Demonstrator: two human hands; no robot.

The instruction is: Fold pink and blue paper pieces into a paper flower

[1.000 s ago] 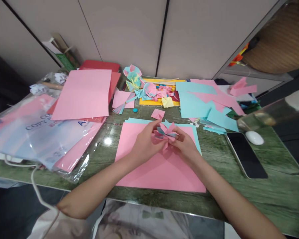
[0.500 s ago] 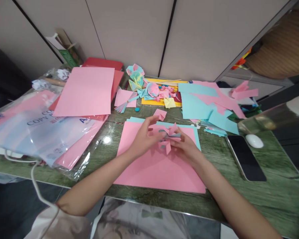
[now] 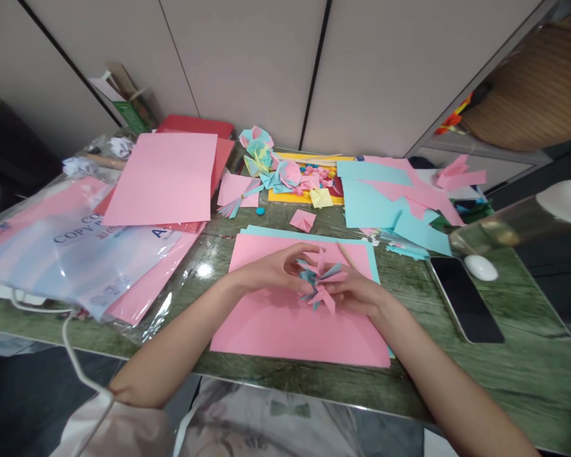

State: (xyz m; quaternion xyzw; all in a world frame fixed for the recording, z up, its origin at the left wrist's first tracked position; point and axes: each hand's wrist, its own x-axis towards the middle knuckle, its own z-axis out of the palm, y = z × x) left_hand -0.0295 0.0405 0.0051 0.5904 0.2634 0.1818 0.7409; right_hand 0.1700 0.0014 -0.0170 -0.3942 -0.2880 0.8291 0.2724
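Note:
Between my two hands is a paper flower [image 3: 321, 279] with spread pink and blue petals, held above a stack of pink paper [image 3: 285, 336]. My left hand [image 3: 285, 270] curves round its left side, fingers closed on the petals. From the right, my right hand [image 3: 354, 289] grips the flower, its fingers partly hidden behind and under the petals. A thin stick [image 3: 345, 254] shows just beyond my right hand; I cannot tell whether it joins the flower. Just past the stack lies a small folded pink paper piece [image 3: 303, 220]. Blue sheets [image 3: 377, 260] stick out from under the pink ones.
Finished paper flowers [image 3: 271, 165] and a yellow folded piece [image 3: 320, 197] lie at the back. Cut blue paper [image 3: 371, 203] is at the back right, near a phone [image 3: 466, 301], a white mouse [image 3: 481, 268] and a clear bottle [image 3: 504, 219]. A plastic paper bag [image 3: 90, 254] covers the left side.
The flower has turned and tilted, with its petals showing more fully. My left hand has shifted lower round its left side. The thin stick has come into sight behind my right hand.

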